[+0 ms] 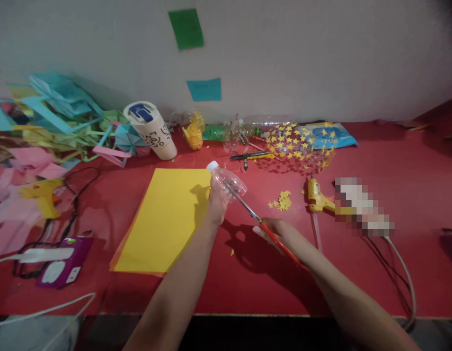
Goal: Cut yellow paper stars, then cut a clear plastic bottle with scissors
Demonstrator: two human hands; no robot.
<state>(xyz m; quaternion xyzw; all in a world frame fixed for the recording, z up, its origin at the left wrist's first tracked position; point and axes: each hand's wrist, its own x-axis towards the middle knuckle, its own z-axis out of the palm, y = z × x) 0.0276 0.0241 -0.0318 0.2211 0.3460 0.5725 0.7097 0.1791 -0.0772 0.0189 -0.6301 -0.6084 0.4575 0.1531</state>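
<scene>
Fingers of the left hand (219,204) curl closed around a clear plastic bottle (230,175), which lies tilted in the grip, its white cap (212,166) pointing up and to the left. The right hand (286,231) is wrapped about the red handles of a pair of scissors (252,213); how far its fingers are spread within the loops, I cannot tell. The blades reach to the bottle, though whether the tip is inside it or in front is unclear.

The table (247,295) is red and runs back to a grey wall (284,58) bearing a green paper (186,29) and, lower down, a blue paper (204,89). Yellow sheets (167,219) lie beside the left forearm, a heap of yellow stars (283,201) beyond the right hand, and a yellow glue gun (315,197) farther right.

The left forearm slants up and rightward from the near edge; the right one angles up and leftward, so the hands meet near the bottle, with the right lower and nearer the body.
</scene>
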